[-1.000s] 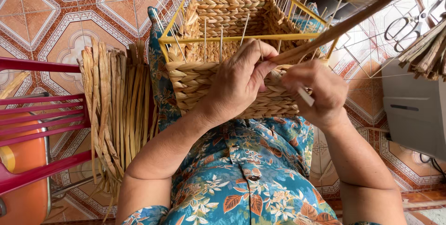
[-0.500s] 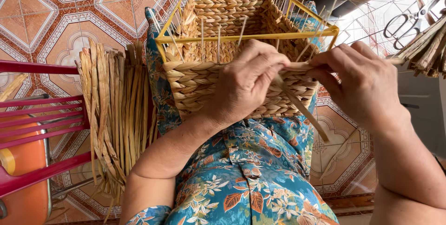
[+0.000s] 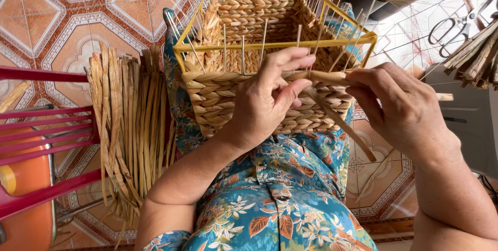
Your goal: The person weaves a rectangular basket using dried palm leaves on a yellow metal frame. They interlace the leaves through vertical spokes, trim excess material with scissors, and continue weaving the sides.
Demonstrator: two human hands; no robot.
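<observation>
Basket (image 3: 244,95) rim under yellow frame (image 3: 270,44) | left hand (image 3: 270,100), right hand (image 3: 404,111) grips pinch strand (image 3: 327,77)

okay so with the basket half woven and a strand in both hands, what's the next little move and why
Probably pull the strand snug with the right hand and tuck it behind the next upright wire. The left hand pins it at the top woven row of the basket, and bare wires rise above.
</observation>
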